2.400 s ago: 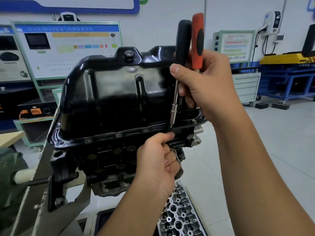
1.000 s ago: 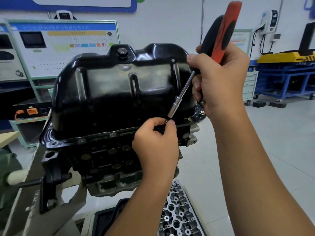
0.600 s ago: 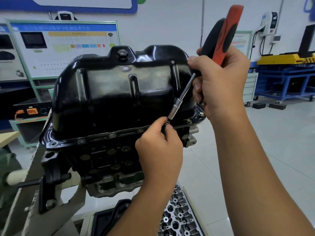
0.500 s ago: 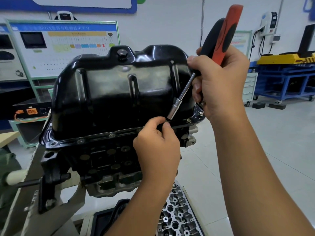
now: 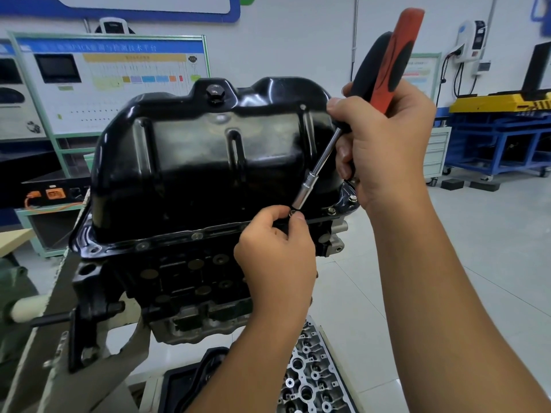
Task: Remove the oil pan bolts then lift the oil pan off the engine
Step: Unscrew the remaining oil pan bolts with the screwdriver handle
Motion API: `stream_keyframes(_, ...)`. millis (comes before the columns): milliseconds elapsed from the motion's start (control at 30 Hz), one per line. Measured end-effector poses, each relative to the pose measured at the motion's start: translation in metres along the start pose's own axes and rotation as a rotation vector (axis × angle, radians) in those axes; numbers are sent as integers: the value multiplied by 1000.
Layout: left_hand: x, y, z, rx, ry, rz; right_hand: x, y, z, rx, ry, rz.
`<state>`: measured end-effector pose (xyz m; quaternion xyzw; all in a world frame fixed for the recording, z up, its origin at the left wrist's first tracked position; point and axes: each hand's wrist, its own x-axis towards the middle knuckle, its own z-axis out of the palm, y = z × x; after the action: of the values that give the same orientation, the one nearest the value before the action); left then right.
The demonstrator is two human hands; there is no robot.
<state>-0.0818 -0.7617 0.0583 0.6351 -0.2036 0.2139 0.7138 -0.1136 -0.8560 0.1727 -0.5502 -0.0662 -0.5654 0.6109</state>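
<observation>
the black pan [image 5: 208, 162] sat dome-up on the engine [image 5: 185, 278], its flange flat along the block's top edge, the whole lot bolted to a stand [image 5: 74, 338] on the left. the right hand [image 5: 384, 144] was wrapped tight round the red-and-black handle of the driver [image 5: 384, 61], thumb laid along the front, and the handle leaned up and to the right above the pan. the steel shaft ran down and left across the pan's right wall to a socket [image 5: 304, 192] just above the near flange. right at the socket's tip the left hand [image 5: 277, 257] pinched a small bolt [image 5: 293, 212] between thumb and forefinger, the other fingers curled under, knuckles against the flange edge. whether that bolt sat in its hole or free of it could not be told. along the near flange, bolt spots showed at left [image 5: 142, 246] and middle [image 5: 196, 236]; two more bolts [image 5: 353, 198] stood at the right corner, by the right hand's heel. the drain plug [image 5: 213, 91] stood on top of the pan. below the engine, partly hidden by the left forearm, lay a cylinder head [image 5: 310, 374] with a black tray [image 5: 185, 386] just beside it. a display board [image 5: 113, 81] stood behind on the left, a blue cart [image 5: 504, 138] on the right.
</observation>
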Motion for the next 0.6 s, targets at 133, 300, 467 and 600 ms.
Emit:
stream_keyframes(133,0,0,1,-37,8,-40,0,0,1,-3,-3,-3)
stream_keyframes(300,0,1,1,-61,18,-61,-1,0,1,-20,-3,3)
stream_keyframes(467,3,0,2,-78,24,-114,-1,0,1,-26,5,2)
stream_keyframes(600,2,-3,5,-85,29,-132,1,2,-1,-21,16,3)
